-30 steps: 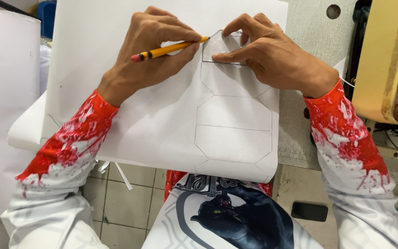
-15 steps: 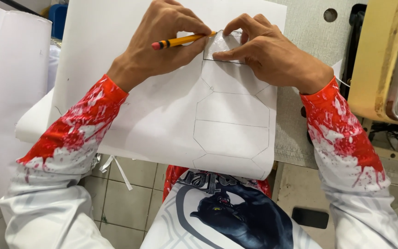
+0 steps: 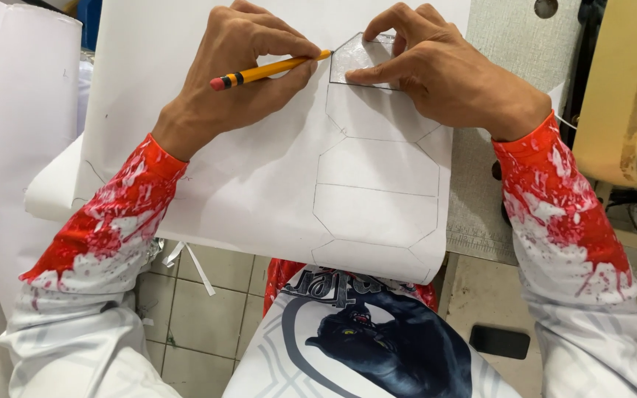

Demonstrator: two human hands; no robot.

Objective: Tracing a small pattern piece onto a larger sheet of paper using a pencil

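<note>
Now mid-trace: left hand, grip closed on a yellow pencil, tip at the left edge of a small clear template; right hand, fingers spread and pressing that template flat, no closed grip. Template near the top of a large white paper sheet, above a column of already drawn angular panel outlines, sheet overhanging the grey counter. Next, likely: steady downward pressure on the template, pencil kept snug against its edge round each corner.
</note>
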